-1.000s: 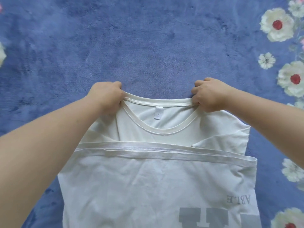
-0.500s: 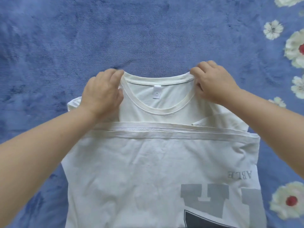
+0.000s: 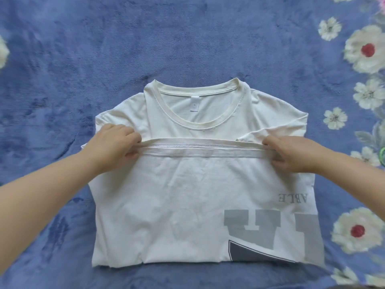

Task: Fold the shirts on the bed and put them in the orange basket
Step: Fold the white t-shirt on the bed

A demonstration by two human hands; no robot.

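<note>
Blue plush bed cover (image 3: 104,59), white flowers with red centres (image 3: 367,50) along its right edge. White shirt (image 3: 187,205) lies flat mid-bed, hem folded up toward the collar (image 3: 200,124), grey print upside down. My left hand (image 3: 116,142) and right hand (image 3: 291,152) each pinch the hem band (image 3: 200,150), seemingly both layers.

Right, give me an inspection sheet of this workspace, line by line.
Surface: blue plush bedspread with white flower print along the right edge.
Job's things: white shirt lying flat, collar at the far end, hem folded up over the chest. Orange basket: nothing seen.
Clutter: small green object at the right edge, cut off.
Grippers: left hand and right hand each pinch an end of the hem.
Cables: nothing seen.
Surroundings: nothing seen beyond the bed.
</note>
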